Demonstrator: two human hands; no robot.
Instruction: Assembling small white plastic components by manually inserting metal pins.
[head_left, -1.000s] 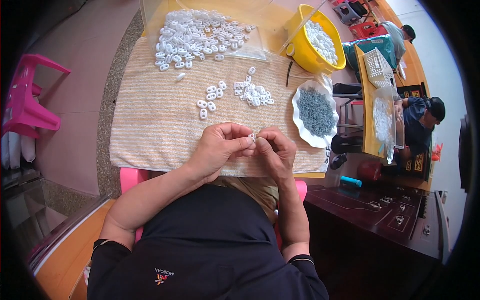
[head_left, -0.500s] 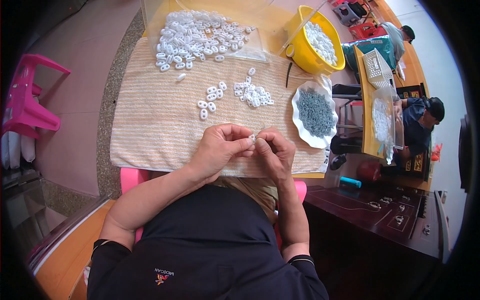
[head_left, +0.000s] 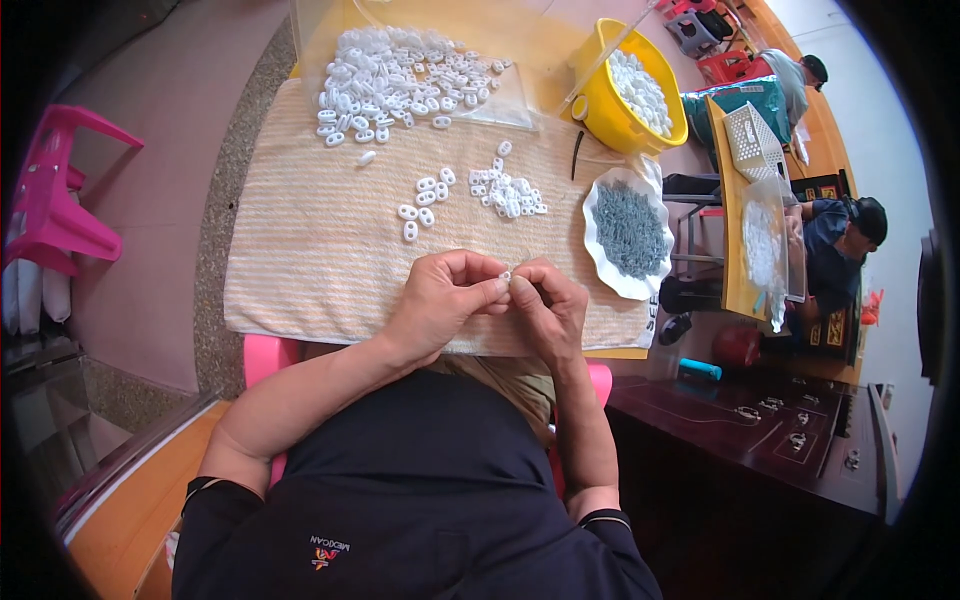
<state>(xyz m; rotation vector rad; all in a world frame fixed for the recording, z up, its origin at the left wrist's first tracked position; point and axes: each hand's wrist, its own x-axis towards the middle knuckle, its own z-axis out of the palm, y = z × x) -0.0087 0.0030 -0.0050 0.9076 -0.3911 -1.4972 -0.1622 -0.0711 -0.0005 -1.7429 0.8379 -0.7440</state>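
Over the towel's near edge, my left hand point(head_left: 440, 300) pinches a small white plastic piece point(head_left: 507, 276) between thumb and index finger. My right hand point(head_left: 550, 308) meets it there, thumb and index finger closed at the piece's other side. Whether a second tiny part sits in the right fingertips is hidden. Beyond the hands lies a cluster of small white square pieces with holes point(head_left: 510, 194). To its left are several white oval two-hole pieces point(head_left: 425, 196). A white scalloped plate point(head_left: 641, 289) on the right holds a pile of small grey parts point(head_left: 628, 230).
A striped towel point(head_left: 310, 240) covers the table. At the back lies a heap of white oval pieces point(head_left: 380, 85) by a clear plastic tray point(head_left: 520, 95). A yellow basin point(head_left: 606, 125) with white pieces stands back right, near a black strip point(head_left: 577, 155). Co-workers sit farther right.
The view has shifted slightly. Both hands stay together, and the small white piece between the fingertips looks slightly turned.
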